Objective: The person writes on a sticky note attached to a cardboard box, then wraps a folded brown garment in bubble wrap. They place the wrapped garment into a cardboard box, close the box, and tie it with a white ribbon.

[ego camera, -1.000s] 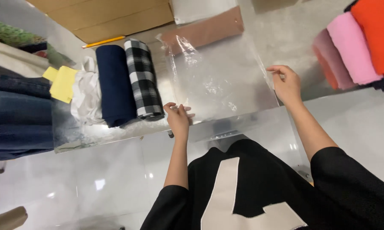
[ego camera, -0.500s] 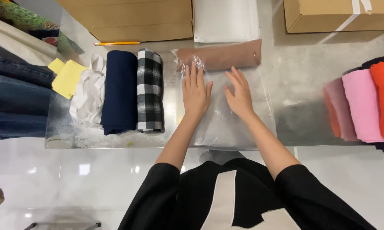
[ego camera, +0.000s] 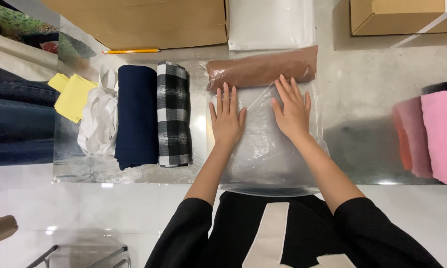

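At 12 o'clock the picture's top edge cuts the cardboard box (ego camera: 139, 22) and the stack of clear bags (ego camera: 270, 22); a second box (ego camera: 407, 15) at 1 o'clock is cropped too. At 3 o'clock the pink cloth (ego camera: 441, 136) runs off the right edge. At 9 o'clock the jeans (ego camera: 15, 124) leave the frame. Both palms hide the plastic bag (ego camera: 265, 149) beneath them.

A clear plastic bag (ego camera: 265, 149) is lying glossy and crinkled over the brown cloth roll (ego camera: 260, 69), which is looking matt. The metal desk (ego camera: 367, 144) beneath is shining smooth, and the cardboard box (ego camera: 144, 22) is showing dull.
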